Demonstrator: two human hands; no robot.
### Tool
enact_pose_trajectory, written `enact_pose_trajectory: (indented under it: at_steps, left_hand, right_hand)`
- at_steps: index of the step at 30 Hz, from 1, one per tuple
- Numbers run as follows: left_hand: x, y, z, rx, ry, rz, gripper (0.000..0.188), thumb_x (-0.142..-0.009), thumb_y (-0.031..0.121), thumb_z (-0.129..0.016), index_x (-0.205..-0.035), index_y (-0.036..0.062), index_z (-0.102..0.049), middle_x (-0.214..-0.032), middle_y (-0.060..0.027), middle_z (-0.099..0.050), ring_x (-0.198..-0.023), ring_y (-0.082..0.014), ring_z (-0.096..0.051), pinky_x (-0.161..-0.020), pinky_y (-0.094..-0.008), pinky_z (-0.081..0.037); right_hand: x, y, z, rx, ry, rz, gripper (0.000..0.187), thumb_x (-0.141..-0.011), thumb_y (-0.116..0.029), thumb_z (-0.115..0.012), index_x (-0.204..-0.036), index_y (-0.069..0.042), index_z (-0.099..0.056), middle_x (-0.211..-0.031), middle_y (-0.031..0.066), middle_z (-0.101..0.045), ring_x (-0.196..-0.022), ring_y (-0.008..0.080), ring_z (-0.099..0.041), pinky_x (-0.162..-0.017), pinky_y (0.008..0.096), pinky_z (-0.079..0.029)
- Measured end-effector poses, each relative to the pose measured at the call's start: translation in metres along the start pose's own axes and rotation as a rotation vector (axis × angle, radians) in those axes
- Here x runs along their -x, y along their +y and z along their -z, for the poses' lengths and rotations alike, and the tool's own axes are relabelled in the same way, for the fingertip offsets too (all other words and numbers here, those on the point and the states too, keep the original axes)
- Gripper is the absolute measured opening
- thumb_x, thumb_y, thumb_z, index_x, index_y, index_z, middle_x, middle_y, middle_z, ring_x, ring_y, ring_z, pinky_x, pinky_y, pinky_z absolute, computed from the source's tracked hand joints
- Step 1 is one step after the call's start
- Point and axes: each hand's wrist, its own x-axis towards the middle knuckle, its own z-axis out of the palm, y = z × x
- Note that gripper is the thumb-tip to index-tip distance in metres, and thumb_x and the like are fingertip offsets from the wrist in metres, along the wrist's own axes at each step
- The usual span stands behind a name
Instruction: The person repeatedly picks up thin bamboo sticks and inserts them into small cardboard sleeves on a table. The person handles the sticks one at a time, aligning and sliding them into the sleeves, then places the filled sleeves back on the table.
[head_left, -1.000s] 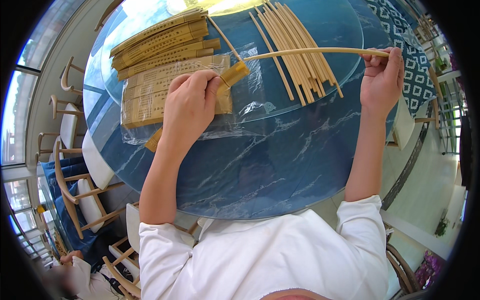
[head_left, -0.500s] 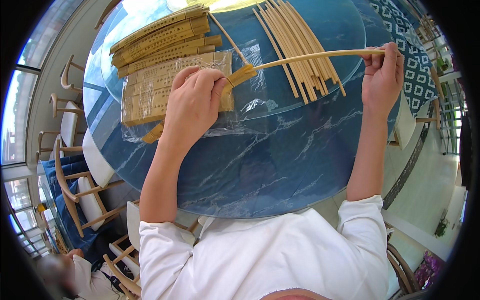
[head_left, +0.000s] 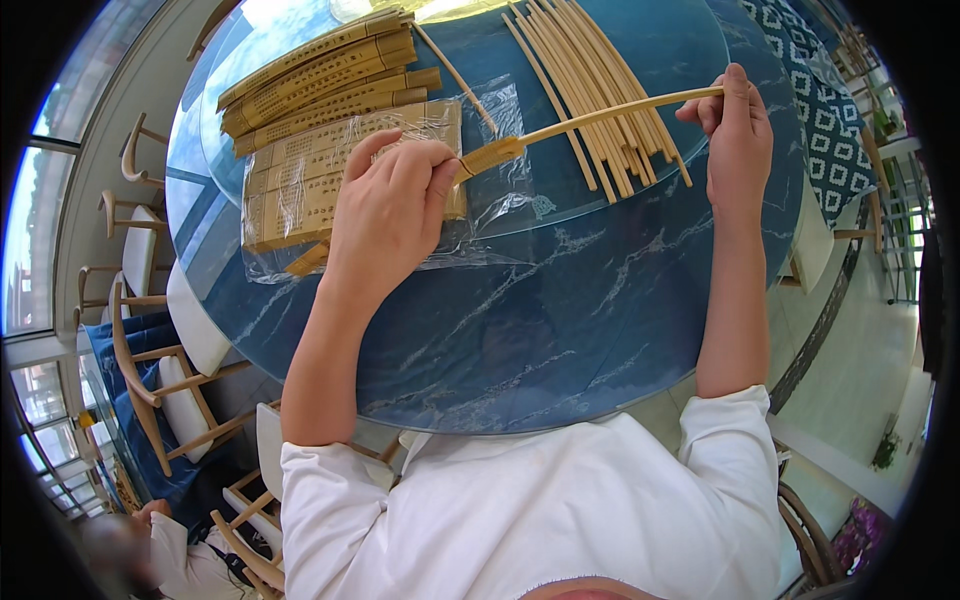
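My left hand (head_left: 390, 200) is closed around a brown printed paper chopstick sleeve (head_left: 492, 155), whose mouth faces right. A brown paper end below my left wrist looks like the other end of this sleeve. Between finger and thumb, my right hand (head_left: 742, 140) pinches the far end of a pale wooden chopstick (head_left: 620, 107). Its other end sits inside the sleeve's mouth. Under and beside my left hand lies a flat pack of brown sleeves (head_left: 290, 195) in clear plastic film (head_left: 510, 205). Loose chopsticks (head_left: 570, 85) lie side by side beyond the held one.
Several brown sleeves (head_left: 320, 75) are stacked at the far left of the blue marbled table (head_left: 520, 340). A lone chopstick (head_left: 450, 65) rests near them. Wooden chairs (head_left: 180, 400) stand to the left, with a seated person (head_left: 185, 555) at the lower left. Patterned cloth (head_left: 820, 130) hangs at right.
My right hand has moved left and slightly away from me, bringing the chopstick along. The chopstick lies deeper in the sleeve. My left hand has stayed almost in place.
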Motion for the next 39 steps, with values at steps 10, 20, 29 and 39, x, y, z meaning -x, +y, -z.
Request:
enact_pose_trajectory:
  at_steps: [10,20,29,39]
  left_hand:
    - [0.000,0.003,0.001,-0.051,0.015,-0.005,0.007,-0.103,0.013,-0.070,-0.102,0.0084,-0.065,-0.091,-0.0057,-0.074,-0.085,-0.0253,-0.072,-0.112,-0.0456,-0.048]
    - [0.002,0.004,-0.006,-0.141,0.038,-0.034,0.012,-0.100,0.012,-0.074,-0.101,0.0112,-0.062,-0.090,-0.0019,-0.073,-0.087,-0.0209,-0.073,-0.114,-0.0445,-0.047]
    - [0.002,0.007,-0.009,-0.187,0.047,-0.061,0.014,-0.099,0.012,-0.074,-0.101,0.0121,-0.061,-0.091,-0.0016,-0.073,-0.091,-0.0206,-0.073,-0.114,-0.0447,-0.047]
    - [0.002,0.007,-0.003,-0.139,-0.075,-0.044,0.012,-0.099,0.011,-0.073,-0.106,0.0094,-0.064,-0.098,-0.0061,-0.075,-0.094,-0.0251,-0.073,-0.113,-0.0468,-0.049]
  right_hand:
    - [0.031,-0.012,-0.029,0.488,-0.088,0.076,0.048,-0.116,-0.046,-0.047,-0.109,-0.004,-0.070,-0.073,0.0014,-0.063,-0.069,0.0117,-0.060,-0.072,0.0279,-0.051]
    - [0.051,0.001,-0.043,0.770,-0.273,0.495,0.048,-0.113,-0.036,-0.053,-0.120,0.007,-0.073,-0.141,0.0326,-0.063,-0.140,0.0472,-0.054,-0.117,0.0479,-0.044]
    - [0.071,0.002,-0.054,0.794,-0.400,0.579,0.040,-0.108,-0.024,-0.056,-0.123,0.011,-0.070,-0.147,0.0342,-0.058,-0.146,0.0474,-0.050,-0.121,0.0510,-0.040]
    - [0.056,-0.001,-0.045,0.745,-0.505,0.580,0.019,-0.101,-0.016,-0.070,-0.111,0.000,-0.075,-0.139,0.0197,-0.070,-0.139,0.0401,-0.058,-0.119,0.0484,-0.043]
